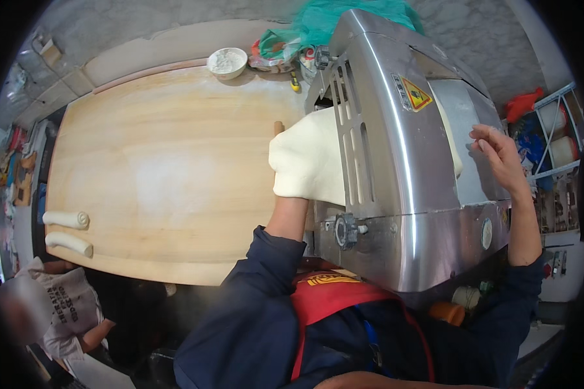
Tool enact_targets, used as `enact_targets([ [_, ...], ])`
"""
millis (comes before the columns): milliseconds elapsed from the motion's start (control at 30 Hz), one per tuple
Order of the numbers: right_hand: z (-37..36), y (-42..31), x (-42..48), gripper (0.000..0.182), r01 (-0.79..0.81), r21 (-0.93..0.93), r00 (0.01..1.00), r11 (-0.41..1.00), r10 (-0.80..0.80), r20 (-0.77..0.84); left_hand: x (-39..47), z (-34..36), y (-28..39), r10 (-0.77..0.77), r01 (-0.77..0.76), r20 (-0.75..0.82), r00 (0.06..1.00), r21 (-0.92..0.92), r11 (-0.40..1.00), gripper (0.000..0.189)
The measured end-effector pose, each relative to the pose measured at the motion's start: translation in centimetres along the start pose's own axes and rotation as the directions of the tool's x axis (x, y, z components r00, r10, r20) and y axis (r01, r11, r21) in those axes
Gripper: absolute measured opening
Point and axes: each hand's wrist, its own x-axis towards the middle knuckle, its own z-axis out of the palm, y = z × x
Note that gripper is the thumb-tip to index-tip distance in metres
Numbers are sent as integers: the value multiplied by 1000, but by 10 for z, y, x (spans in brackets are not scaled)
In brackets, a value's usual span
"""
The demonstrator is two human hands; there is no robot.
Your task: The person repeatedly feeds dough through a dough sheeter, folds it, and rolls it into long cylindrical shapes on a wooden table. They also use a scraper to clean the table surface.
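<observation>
A pale dough sheet [309,155] hangs out of the slotted guard on the left side of a stainless-steel dough sheeter [394,141]. My left forearm [289,214] reaches in under this sheet, which covers my left hand and hides its fingers. On the machine's right side, another stretch of dough [450,136] shows along the opening above a grey metal feed plate [460,112]. Over that plate is my right hand [501,155], holding nothing, its fingers loosely bent and apart. A small brown rounded end [279,127] pokes out beside the left sheet.
Two dough rolls [67,220] lie at the near left of the floured wooden worktop [175,121]. At its back stand a bowl of flour [227,63] and plastic bags [277,46], near a yellow-black tool [295,81]. A black knob [346,232] juts from the sheeter. Another person [63,306] is at lower left.
</observation>
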Motion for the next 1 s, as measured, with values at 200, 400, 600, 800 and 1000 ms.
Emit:
enact_targets([
  [200,-15,-11,-17,17,-94,108,994,990,88,60,3,-48,48,189,-194,64,980,525,829,28],
  [400,-19,-90,-48,18,-54,130,988,990,72,-135,7,-79,117,65,-124,109,992,713,691,20],
  [600,50,-244,-75,25,130,356,990,925,-103,-94,27,-149,69,81,-120,108,991,436,892,28],
  [800,261,-248,-101,32,-527,669,840,524,205,502,34,-184,150,-28,-118,196,980,693,711,30],
  [1000,432,-135,-87,30,-164,882,564,-442,691,451,47,-219,177,-64,-109,182,981,795,597,32],
])
